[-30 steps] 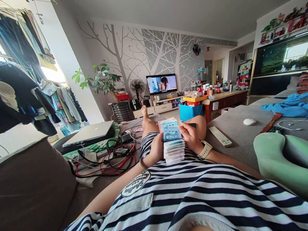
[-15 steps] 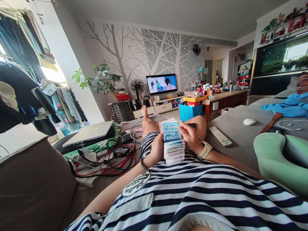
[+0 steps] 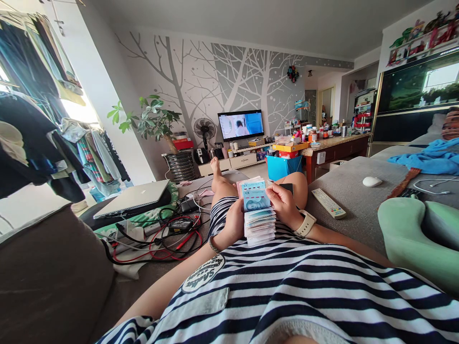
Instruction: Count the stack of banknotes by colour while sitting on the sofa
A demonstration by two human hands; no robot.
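A thick stack of banknotes [image 3: 258, 227] is held over my lap, its lower part fanned toward me in many edges. On top lies a blue note [image 3: 255, 195] marked 10, with pinkish notes showing behind its upper left edge. My left hand [image 3: 234, 220] is closed around the stack's left side. At the right edge, my right hand [image 3: 285, 204] pinches the blue note between thumb and fingers; some of those fingers are hidden behind the notes. A dark flat object [image 3: 288, 187] shows just behind my right hand, and I cannot make out what it is.
A remote control [image 3: 328, 203] and a white mouse [image 3: 372, 181] lie on the sofa to my right, near a green neck pillow [image 3: 405, 234]. To my left are tangled cables [image 3: 175, 234] and a laptop [image 3: 132, 198]. A cluttered table [image 3: 337, 141] stands ahead.
The top blue note and both hands show hardly any shift. The picture on the television has changed.
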